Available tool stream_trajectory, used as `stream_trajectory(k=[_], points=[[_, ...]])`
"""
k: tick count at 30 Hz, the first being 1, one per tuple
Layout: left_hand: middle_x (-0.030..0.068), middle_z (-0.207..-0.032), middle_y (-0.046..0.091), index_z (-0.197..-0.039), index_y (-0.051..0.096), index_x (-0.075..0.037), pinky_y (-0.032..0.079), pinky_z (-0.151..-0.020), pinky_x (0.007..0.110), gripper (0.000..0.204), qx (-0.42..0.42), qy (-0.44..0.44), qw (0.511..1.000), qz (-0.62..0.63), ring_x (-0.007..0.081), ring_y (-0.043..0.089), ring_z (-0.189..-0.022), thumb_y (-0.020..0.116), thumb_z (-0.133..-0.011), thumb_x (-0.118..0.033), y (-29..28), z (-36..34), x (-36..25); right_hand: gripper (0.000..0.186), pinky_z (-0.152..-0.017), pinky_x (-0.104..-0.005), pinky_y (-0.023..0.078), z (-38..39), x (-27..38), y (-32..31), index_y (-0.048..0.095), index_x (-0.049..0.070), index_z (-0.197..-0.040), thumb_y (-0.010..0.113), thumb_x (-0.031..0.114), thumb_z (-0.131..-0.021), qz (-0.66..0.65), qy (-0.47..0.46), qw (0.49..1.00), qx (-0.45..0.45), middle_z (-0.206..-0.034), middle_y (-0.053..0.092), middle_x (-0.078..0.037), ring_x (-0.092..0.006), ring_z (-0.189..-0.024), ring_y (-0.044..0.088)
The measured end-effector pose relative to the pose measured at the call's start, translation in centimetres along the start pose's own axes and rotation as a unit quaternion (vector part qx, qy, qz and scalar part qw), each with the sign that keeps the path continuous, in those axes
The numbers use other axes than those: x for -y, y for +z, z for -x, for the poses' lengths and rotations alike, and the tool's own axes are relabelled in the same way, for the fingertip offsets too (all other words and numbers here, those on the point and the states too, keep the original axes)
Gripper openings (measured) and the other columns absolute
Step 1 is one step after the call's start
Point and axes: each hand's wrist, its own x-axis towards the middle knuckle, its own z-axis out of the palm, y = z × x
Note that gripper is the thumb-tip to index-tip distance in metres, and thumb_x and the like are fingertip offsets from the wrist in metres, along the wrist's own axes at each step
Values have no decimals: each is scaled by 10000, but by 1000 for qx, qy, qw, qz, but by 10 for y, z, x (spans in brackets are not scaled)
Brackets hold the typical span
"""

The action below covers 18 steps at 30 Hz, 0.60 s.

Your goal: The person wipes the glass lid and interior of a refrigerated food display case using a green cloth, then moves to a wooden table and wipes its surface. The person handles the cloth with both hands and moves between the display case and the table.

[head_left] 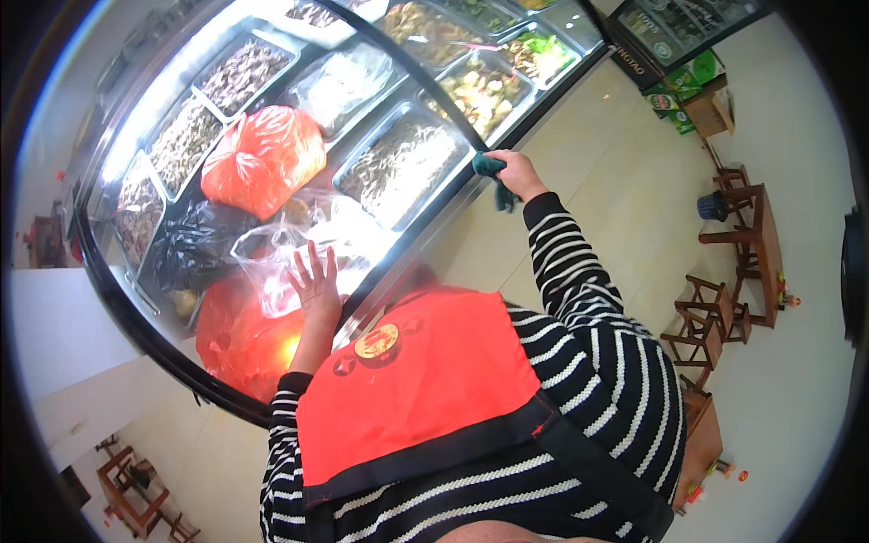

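My right hand (522,176) grips a dark green cloth (504,197), which hangs from my fingers beside the black edging of a glass-fronted food display case (496,149). My left hand (319,288) has its fingers spread over the case's glass; whether the palm presses on it I cannot tell. Seen beyond those fingers are a clear plastic bag (262,256) and a large red bag (233,330) lit by a bright glare. A knotted orange-red bag (272,163) and a black bag (195,242) lie farther in.
Metal trays of food fill the case, among them a tray of pale shreds (405,167). Wooden stools (706,321) and a table (768,258) stand along the right. Green boxes (692,77) sit by a drinks fridge (674,32) at the far right.
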Motion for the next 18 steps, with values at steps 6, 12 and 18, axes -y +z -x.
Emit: stream_trajectory(k=[6, 12, 18], points=[[163, -1705, 47, -1555, 403, -168, 160, -1216, 651, 934, -49, 53, 993, 97, 444, 47, -1560, 873, -753, -256, 0, 6, 17, 332, -816, -384, 566, 75, -33, -31, 714, 63, -1199, 683, 54, -869, -66, 316, 946, 7, -1011, 738, -120, -253, -926, 709], [229, -1452, 516, -1360, 562, -23, 414, -1085, 486, 595, -58, 191, 924, 325, 443, 505, -1301, 792, -835, -183, 6, 35, 17, 403, -831, -339, 537, 206, -6, -34, 708, 48, -1239, 674, 27, -837, -155, 310, 918, -192, -1068, 744, -103, -210, -928, 688], [184, -1244, 664, -1330, 590, -24, 555, -881, 393, 496, 15, 353, 846, 399, 329, 678, -1108, 769, -880, -133, -8, 33, -38, 412, -846, -325, 532, 233, 92, -29, 654, 5, -1272, 690, 136, -883, -404, 259, 871, -103, -1102, 705, -67, -154, -973, 663]])
